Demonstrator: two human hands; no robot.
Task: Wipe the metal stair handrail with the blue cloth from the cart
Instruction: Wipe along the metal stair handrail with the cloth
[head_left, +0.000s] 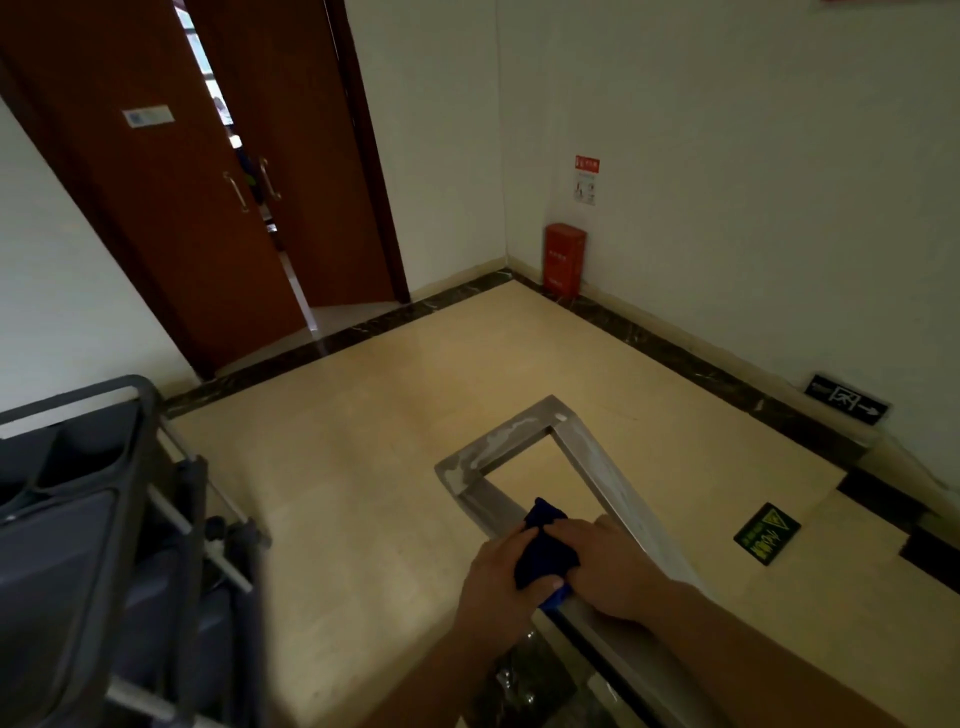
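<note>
I see the blue cloth (543, 553) bunched into a dark wad between my two hands, low in the middle of the view. My left hand (498, 577) grips it from the left, fingers curled round the wad and thumb pressed along its near edge. My right hand (608, 566) lies knuckles-up just to the right, its fingers bent over the cloth's right side and holding it too. The cloth sits on the metal handrail (587, 462), where the rail's left branch runs toward me. A corner of the cloth pokes out on the far side of my fingers. Beyond my hands the rail bends into a squared loop above the beige floor (363, 467). The grey cart (78, 519) stands well apart at the near left.
</note>
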